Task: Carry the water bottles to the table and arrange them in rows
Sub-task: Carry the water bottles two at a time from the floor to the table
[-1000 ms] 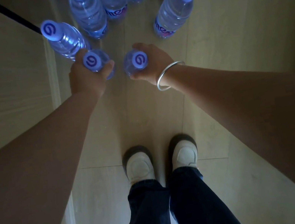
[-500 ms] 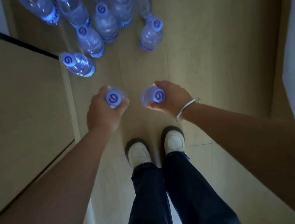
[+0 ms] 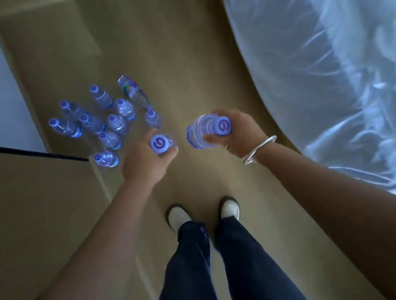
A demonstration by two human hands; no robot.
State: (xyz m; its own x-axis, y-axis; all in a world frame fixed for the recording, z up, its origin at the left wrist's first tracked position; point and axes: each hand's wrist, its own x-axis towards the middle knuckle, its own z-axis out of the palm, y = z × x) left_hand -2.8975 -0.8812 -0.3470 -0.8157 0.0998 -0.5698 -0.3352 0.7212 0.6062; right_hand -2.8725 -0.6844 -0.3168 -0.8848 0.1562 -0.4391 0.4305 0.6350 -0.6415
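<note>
My left hand [image 3: 141, 163] is shut on a clear water bottle [image 3: 160, 143] with a blue cap; only the cap and shoulder show above my fingers. In my right hand [image 3: 237, 134] a second water bottle [image 3: 200, 131] is gripped near the cap, tilted so its ribbed body points left. Both bottles hang well above the floor, in front of my feet. Several more water bottles [image 3: 107, 117] stand in a cluster on the wooden floor beyond my left hand, and one [image 3: 133, 90] lies on its side at the far edge of the cluster.
A wooden cabinet surface [image 3: 26, 212] with a dark edge fills the left side. A bed with white crumpled bedding [image 3: 334, 61] runs along the right. A strip of wooden floor [image 3: 162, 51] lies between them, with my white shoes [image 3: 178, 216] at its middle.
Both hands have lifted their bottles away from the floor cluster. The view has risen and pulled back, so the floor bottles look smaller and the bed has come into sight on the right.
</note>
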